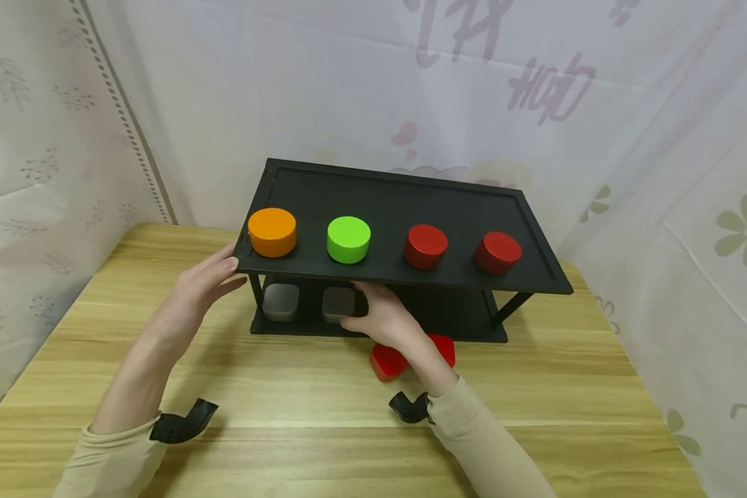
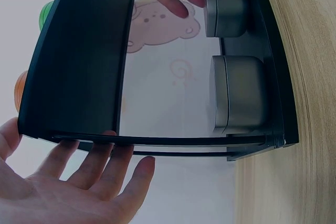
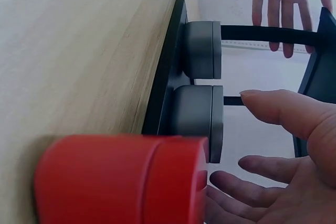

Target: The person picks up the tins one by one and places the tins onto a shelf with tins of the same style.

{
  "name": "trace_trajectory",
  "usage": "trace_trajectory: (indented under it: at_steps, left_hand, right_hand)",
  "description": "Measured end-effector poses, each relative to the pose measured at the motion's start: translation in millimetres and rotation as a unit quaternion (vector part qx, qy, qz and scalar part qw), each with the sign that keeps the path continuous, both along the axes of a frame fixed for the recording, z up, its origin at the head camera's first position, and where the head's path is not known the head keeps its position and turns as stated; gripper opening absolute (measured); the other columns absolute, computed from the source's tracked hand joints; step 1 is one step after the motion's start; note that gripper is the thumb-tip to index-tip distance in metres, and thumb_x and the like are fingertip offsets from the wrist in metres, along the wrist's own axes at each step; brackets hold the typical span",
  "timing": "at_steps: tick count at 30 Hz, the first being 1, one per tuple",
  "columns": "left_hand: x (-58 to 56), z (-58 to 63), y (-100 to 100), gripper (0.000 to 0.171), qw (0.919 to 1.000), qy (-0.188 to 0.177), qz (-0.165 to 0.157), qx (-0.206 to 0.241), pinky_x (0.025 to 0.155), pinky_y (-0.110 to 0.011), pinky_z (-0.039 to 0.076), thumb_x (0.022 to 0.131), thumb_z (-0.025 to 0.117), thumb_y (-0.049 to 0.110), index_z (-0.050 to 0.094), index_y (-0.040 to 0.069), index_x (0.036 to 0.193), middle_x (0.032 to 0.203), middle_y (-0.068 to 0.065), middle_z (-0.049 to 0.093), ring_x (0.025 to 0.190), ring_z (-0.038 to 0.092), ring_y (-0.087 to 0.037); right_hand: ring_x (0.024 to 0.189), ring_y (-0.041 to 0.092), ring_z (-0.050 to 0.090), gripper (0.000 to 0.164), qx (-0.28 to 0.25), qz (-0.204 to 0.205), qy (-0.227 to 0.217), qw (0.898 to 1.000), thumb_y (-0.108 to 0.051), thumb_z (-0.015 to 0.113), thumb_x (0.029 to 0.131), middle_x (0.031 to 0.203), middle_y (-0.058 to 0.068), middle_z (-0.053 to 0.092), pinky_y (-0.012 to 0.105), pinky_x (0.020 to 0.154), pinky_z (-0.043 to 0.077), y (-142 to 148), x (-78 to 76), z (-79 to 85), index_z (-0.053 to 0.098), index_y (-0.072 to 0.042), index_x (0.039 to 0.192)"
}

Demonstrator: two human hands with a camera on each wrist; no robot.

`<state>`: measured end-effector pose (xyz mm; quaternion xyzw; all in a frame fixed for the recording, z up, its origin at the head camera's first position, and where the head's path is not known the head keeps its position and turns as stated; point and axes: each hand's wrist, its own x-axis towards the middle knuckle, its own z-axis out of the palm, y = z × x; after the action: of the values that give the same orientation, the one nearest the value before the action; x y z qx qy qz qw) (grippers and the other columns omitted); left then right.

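A black two-tier shelf (image 1: 386,194) stands on the wooden table. At its left end my left hand (image 1: 196,287) touches the upper board's corner, the thumb at the edge and fairly straight fingers (image 2: 100,166) by the side post. Two grey rounded-square tins (image 1: 281,302) (image 1: 338,304) sit on the lower tier toward the left. My right hand (image 1: 382,315) reaches between the tiers, right beside the second tin, with thumb and fingers spread apart; the upper board hides some of its fingers. In the right wrist view, that hand (image 3: 283,166) has nothing in its grasp.
Along the upper board's front stand an orange tin (image 1: 272,233), a green tin (image 1: 348,240) and two dark red tins (image 1: 426,247) (image 1: 499,253). Red containers (image 1: 389,363) lie on the table (image 1: 299,422) before the shelf, partly behind my right forearm. Patterned white cloth (image 1: 361,90) hangs behind.
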<state>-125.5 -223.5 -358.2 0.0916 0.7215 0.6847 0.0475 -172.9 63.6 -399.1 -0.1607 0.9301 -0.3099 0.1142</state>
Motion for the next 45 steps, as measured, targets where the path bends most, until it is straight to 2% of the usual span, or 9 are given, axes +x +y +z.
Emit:
trace_trajectory:
  at_steps: [7, 14, 27, 36, 45]
  left_hand:
    - [-0.4, 0.5, 0, 0.048, 1.0, 0.001, -0.004, -0.002, 0.098, -0.012, 0.038, 0.101, 0.038, 0.032, 0.033, 0.02, 0.147, 0.156, 0.003, 0.026, 0.137, 0.03, -0.002]
    - [-1.2, 0.9, 1, 0.047, 1.0, 0.007, -0.001, 0.005, 0.097, -0.012, 0.039, 0.101, 0.039, 0.031, 0.035, 0.019, 0.146, 0.154, 0.004, 0.031, 0.134, 0.033, 0.0]
    - [-0.6, -0.6, 0, 0.045, 0.9998, 0.013, -0.011, 0.005, 0.097, -0.012, 0.039, 0.102, 0.037, 0.03, 0.035, 0.021, 0.146, 0.155, 0.006, 0.029, 0.137, 0.029, -0.001]
    - [-1.8, -1.8, 0, 0.045, 0.9992, 0.029, -0.018, 0.019, 0.097, -0.013, 0.039, 0.102, 0.036, 0.027, 0.035, 0.018, 0.147, 0.153, 0.007, 0.033, 0.133, 0.034, 0.002]
    - [-2.4, -1.4, 1, 0.045, 0.9991, 0.028, -0.02, 0.026, 0.097, -0.014, 0.039, 0.102, 0.036, 0.025, 0.036, 0.017, 0.146, 0.152, 0.008, 0.036, 0.132, 0.037, 0.002]
  right_hand:
    - [0.128, 0.017, 0.048, 0.07, -0.016, 0.01, 0.025, 1.0, -0.03, 0.074, 0.08, 0.139, 0.0, 0.05, 0.039, 0.107, 0.041, 13, 7.0, 1.2, 0.042, -0.021, 0.141]
    - [0.127, 0.017, 0.049, 0.069, -0.023, 0.005, 0.037, 0.999, -0.03, 0.074, 0.079, 0.139, 0.001, 0.051, 0.04, 0.106, 0.042, 25, 14.8, 4.3, 0.044, -0.018, 0.14]
    - [0.124, 0.016, 0.051, 0.064, -0.038, -0.006, 0.065, 0.997, -0.032, 0.074, 0.079, 0.133, 0.0, 0.056, 0.041, 0.105, 0.043, 51, 29.4, 3.7, 0.049, -0.02, 0.137]
    - [0.124, 0.017, 0.051, 0.062, -0.031, -0.021, 0.07, 0.997, -0.029, 0.074, 0.079, 0.133, -0.002, 0.055, 0.043, 0.105, 0.043, 73, 37.1, 5.5, 0.05, -0.021, 0.135]
    - [0.123, 0.02, 0.051, 0.06, -0.029, -0.021, 0.07, 0.997, -0.028, 0.074, 0.079, 0.133, -0.004, 0.055, 0.043, 0.102, 0.045, 85, 45.1, 7.1, 0.051, -0.024, 0.134]
